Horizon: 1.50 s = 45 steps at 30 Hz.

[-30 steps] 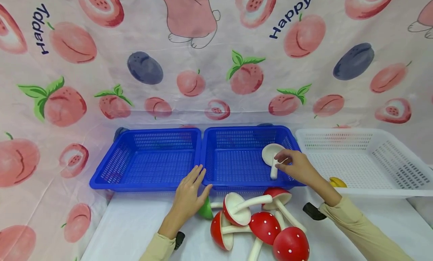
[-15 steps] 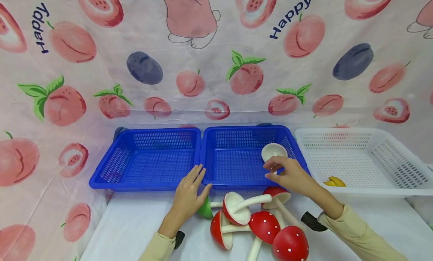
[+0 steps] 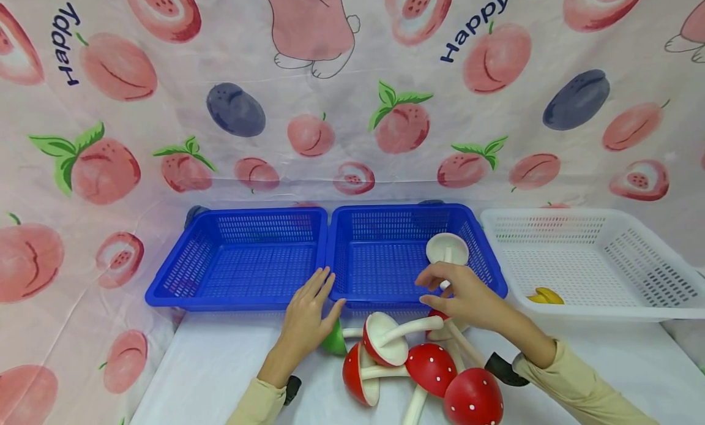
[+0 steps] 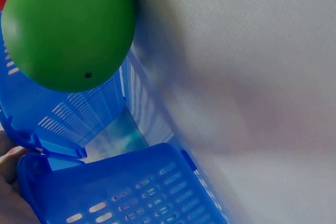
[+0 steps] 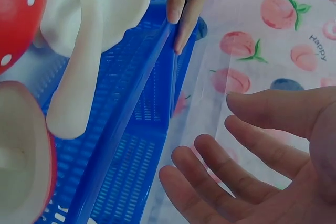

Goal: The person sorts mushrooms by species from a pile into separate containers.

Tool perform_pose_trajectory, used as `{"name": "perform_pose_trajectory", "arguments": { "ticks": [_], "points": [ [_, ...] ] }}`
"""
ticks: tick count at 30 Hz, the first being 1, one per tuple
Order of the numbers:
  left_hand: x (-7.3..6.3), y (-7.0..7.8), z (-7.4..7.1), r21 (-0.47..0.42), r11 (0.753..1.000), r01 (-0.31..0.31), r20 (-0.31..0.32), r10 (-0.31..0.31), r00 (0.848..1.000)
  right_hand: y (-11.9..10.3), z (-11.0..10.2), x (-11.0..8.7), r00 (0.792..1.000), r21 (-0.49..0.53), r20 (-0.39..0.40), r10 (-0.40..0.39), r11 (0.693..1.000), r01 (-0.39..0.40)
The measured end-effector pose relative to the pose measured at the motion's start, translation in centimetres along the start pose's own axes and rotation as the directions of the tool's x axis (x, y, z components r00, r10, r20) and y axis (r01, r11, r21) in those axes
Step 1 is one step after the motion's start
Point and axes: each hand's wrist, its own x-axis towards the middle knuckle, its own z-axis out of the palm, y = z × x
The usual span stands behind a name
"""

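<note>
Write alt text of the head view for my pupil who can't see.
A person's empty right hand hovers at the near side of a blue plastic basket holding one white-stemmed mushroom; the left hand lies where a second blue plastic basket adjoins it. Red white-spotted mushrooms are heaped in front; a white plastic basket stands at right.

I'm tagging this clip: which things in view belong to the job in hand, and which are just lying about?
Likely in the job:
left basket and middle basket, under left hand
mushroom in middle basket, near right hand
red mushrooms
green mushroom

Apparently just lying about:
white basket
yellow thing in it
backdrop
</note>
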Motion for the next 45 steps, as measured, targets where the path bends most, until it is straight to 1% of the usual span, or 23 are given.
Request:
{"name": "perform_pose_trajectory", "arguments": {
  "ticks": [4,10,20,26,29,32,38,41,45],
  "points": [
    [0.0,0.0,0.1,0.001,1.000,-0.002,-0.004,0.002,1.000,-0.4,0.2,0.0,0.999,0.003,0.043,-0.019,1.000,0.019],
    [0.0,0.0,0.1,0.004,1.000,-0.007,-0.009,0.007,1.000,-0.8,0.6,-0.2,0.996,-0.025,0.089,-0.024,0.999,0.026],
    [0.1,0.0,0.2,0.002,1.000,-0.006,-0.012,0.006,1.000,-1.4,1.7,0.0,0.989,-0.041,0.147,0.015,0.999,-0.009],
    [0.0,0.0,0.2,0.009,1.000,-0.007,-0.009,0.007,1.000,-1.3,2.7,0.2,0.985,-0.088,0.171,0.011,0.996,0.004],
    [0.0,0.0,0.1,0.014,1.000,-0.007,-0.006,0.007,1.000,-1.3,3.1,0.2,0.982,-0.111,0.186,0.021,0.994,0.000],
    [0.0,0.0,0.1,0.015,1.000,-0.005,-0.004,0.005,1.000,-1.4,3.5,0.2,0.978,-0.136,0.205,0.048,0.990,-0.020],
    [0.0,0.0,0.1,0.009,1.000,-0.001,-0.003,0.001,1.000,-1.4,4.5,0.1,0.965,-0.218,0.249,0.078,0.976,-0.022],
    [0.0,0.0,0.1,0.012,1.000,0.000,-0.002,0.000,1.000,-1.3,5.1,0.1,0.961,-0.266,0.267,0.074,0.964,0.000],
    [0.0,0.0,0.1,0.017,1.000,-0.004,-0.006,0.004,1.000,-1.1,6.0,0.0,0.962,-0.377,0.272,0.036,0.923,0.072]
  ]
}}
